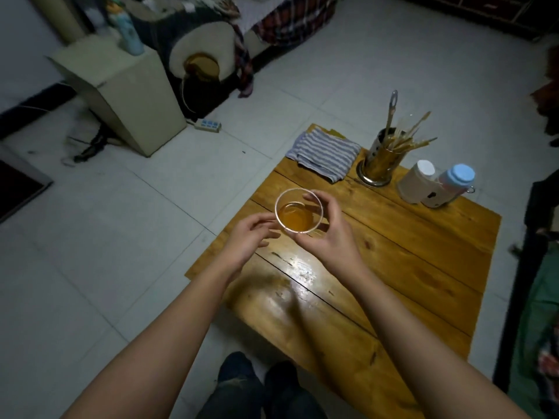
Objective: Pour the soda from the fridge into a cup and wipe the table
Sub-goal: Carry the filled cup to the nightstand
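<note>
A clear plastic cup [298, 211] stands near the left edge of the low wooden table [408, 258]. Through its clear base the table wood shows, and I cannot tell whether any liquid is in it. My right hand [328, 234] holds the cup, with its fingers and thumb curled around the rim and the right side. My left hand [251, 234] hovers just left of the cup, fingers relaxed and holding nothing. A folded cloth with blue and white stripes [325, 154] lies at the table's far left corner. No soda bottle is in view.
A metal holder with chopsticks and utensils [381, 164] stands behind the cup. Right of it are a white jar [417, 181] and a bottle with a blue cap [452, 184]. A cardboard box [121, 92] and a power strip [208, 124] sit on the tiled floor at left.
</note>
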